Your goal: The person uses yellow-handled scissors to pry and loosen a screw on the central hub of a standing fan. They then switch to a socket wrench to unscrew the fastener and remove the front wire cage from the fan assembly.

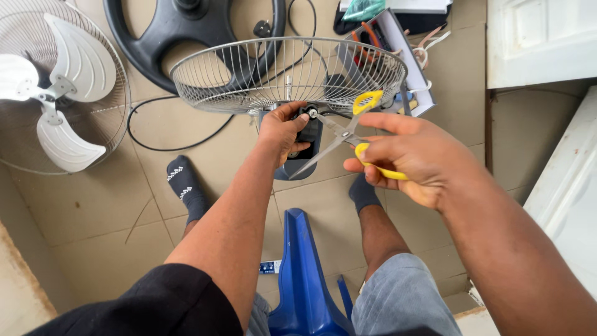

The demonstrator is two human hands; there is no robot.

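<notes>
Single head-worn view, looking steeply down, close over floor [93, 211]

Top left: white 3-blade fan rotor [46, 93] lying w/ its wire guard [118, 118] on the beige tile floor [93, 211]. Top centre: black round base [161, 37], partly out of view, w/ black cable [180, 146] looping across the tiles below it. Top right: open white box [416, 74] w/ tools inside, orange handles showing; teal item [364, 9] just beyond it. White panel [541, 37] at far right, another white surface [569, 193] below it. Two dark socks on the floor: left [185, 183] w/ white marks, right [364, 194] plain. Blue plastic stool [305, 280] btwn the legs, grey shorts [401, 298] beside it. Small blue-white label [268, 267] on floor nr the stool.
</notes>
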